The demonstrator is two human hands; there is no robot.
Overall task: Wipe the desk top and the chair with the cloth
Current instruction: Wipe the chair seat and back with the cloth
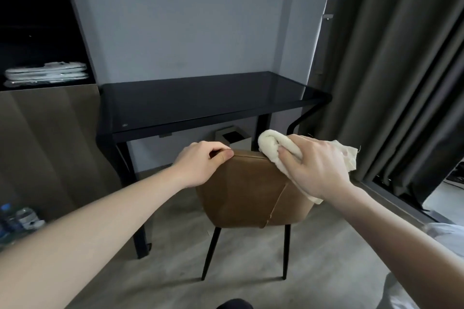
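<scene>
Right now the cloth sits bunched on the top right corner of the chair, pressed there by the right hand. That hand's grip is curled over the cloth, fingers wrapped round the rolled front part, while a loose frayed flap sticks out beyond the hand on the side away from the chair. The cloth's long axis runs slantwise, from the rolled end above the chair's top edge, pointing toward the counter, down along the chair's right side to a tail that hangs below the wrist.

At the chair's top left corner the left hand pinches the edge, thumb on the near face and fingers curled over the far side, which looks like steadying rather than wiping.

As a judgement, the chair step is in hand and seems at its beginning: the cloth is only on the top edge, and the brown back panel, the hidden seat and the legs are not under it. Beyond the chair, the dark glossy counter carries nothing and shows no streaks or marks, so whether it has been wiped cannot be told from this view. The chair's back faces the person, its seat turned toward the counter and out of sight.
</scene>
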